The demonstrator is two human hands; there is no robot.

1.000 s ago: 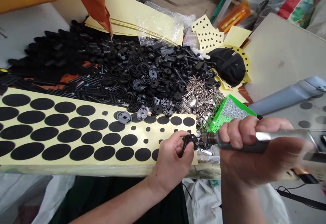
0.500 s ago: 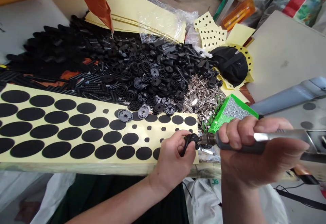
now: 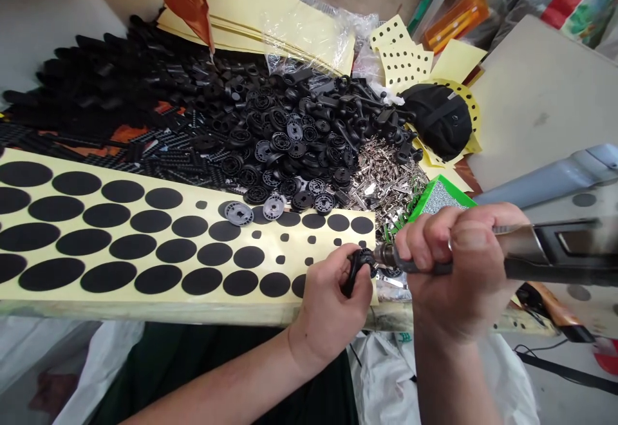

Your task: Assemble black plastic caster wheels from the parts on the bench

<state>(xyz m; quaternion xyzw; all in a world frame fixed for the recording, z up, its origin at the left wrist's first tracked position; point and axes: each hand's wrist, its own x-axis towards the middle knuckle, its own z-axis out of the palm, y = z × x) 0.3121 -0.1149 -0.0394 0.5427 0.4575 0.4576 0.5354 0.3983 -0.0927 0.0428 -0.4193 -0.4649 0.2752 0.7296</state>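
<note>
My left hand (image 3: 333,306) grips a small black plastic part (image 3: 356,273) between thumb and fingers, just above the table's front edge. From the right, my right hand (image 3: 463,277) is wrapped round a power screwdriver (image 3: 524,248) held nearly level. Its metal nose (image 3: 385,255) meets the black part's right side; the bit's tip is too small to make out. Beneath the left hand lies a pale yellow sheet of round black stickers (image 3: 155,253). Two grey plastic discs, one of them a slotted disc (image 3: 239,213), rest on the sheet's back edge.
Behind the sheet are heaped black plastic parts (image 3: 290,148) and small metal clips (image 3: 381,170). A green tray (image 3: 456,187) of tiny silvery pieces stands behind my right hand. A black cap-like item (image 3: 437,122), yellow sheets (image 3: 241,6) and a grey-blue tube (image 3: 545,174) lie farther back.
My right hand has shifted left and changed its hold, with the thumb now bent over the screwdriver. The screwdriver's nose has moved slightly left. My left hand stays nearly in place.
</note>
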